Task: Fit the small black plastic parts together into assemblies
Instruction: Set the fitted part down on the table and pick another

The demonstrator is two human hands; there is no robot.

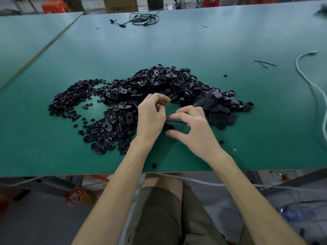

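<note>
At the frame's centre, over the green table [230, 41], an oblong black part [169, 126] juts out from behind the left hand [151, 118], its long axis roughly left-right and its free end pointing right. The left hand's fingers are curled and it seems to hold the part, though the grip is hidden. The right hand [193, 129] brackets that end, forefinger above and thumb below, narrowly apart. Blur hides any contact. Behind lies a heap of oblong shells [168, 82], with small round pieces [70, 99] at left.

Across your green table [212, 41] lies a tangled black cable [143, 19]; a white cord [297, 63] trails at your right
</note>
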